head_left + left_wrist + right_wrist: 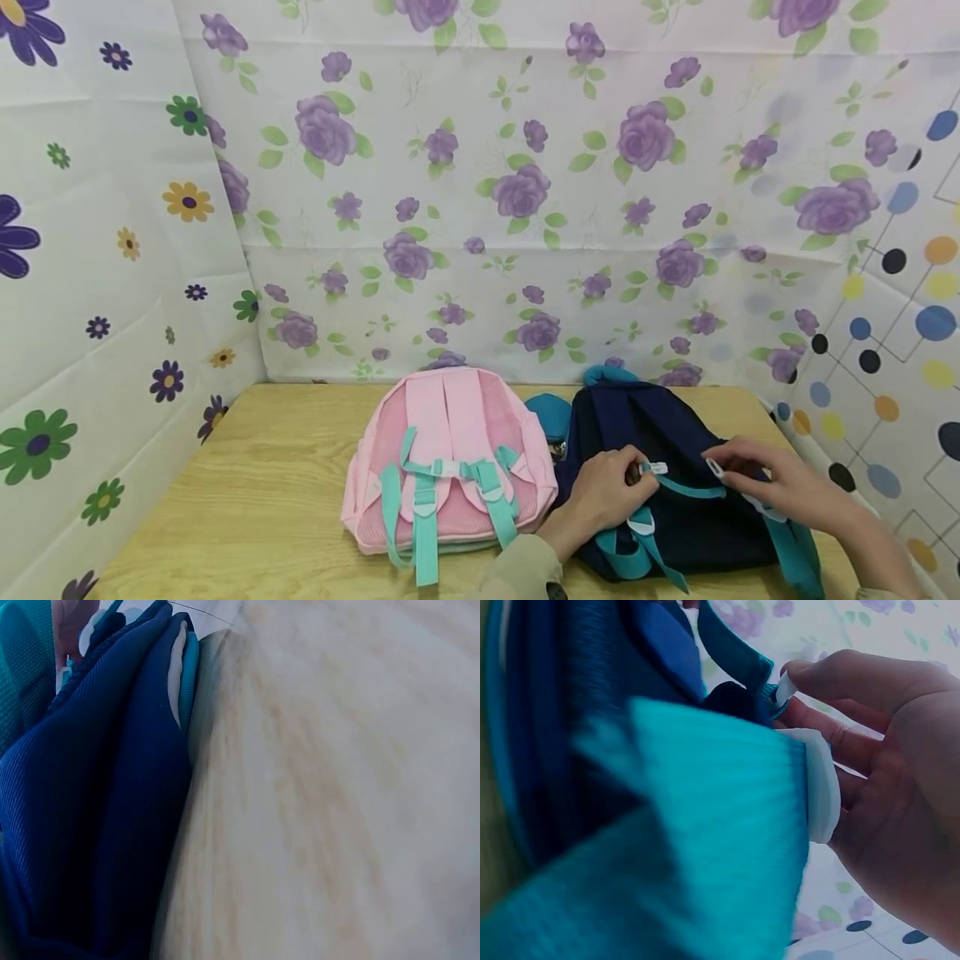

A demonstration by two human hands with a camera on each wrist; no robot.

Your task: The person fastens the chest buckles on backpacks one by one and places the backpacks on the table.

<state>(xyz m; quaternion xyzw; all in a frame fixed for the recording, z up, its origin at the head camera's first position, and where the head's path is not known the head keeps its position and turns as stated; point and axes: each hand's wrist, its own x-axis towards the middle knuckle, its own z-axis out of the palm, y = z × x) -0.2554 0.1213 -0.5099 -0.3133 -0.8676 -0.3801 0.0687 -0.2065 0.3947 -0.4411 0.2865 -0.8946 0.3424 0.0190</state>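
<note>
A navy backpack (738, 542) with teal straps lies back side up on the right of the table. My left hand (609, 490) pinches a white buckle piece (658, 468) at the left end of the teal chest strap (693, 492). Across from it, my right hand (783, 485) holds another white buckle piece (715, 468) between thumb and fingers. The two pieces are apart. In the right wrist view, a white strap adjuster (823, 787) on the wide teal webbing (720, 817) sits beside the lower fingers. Navy fabric (142, 772) fills the left wrist view's left side.
A pink backpack (495, 400) with mint straps lies just left of the navy one, its white chest buckle (447, 469) fastened. Between them at the back is a round teal item (550, 417). Patterned cloths (465, 208) hang behind and beside the wooden table (247, 492).
</note>
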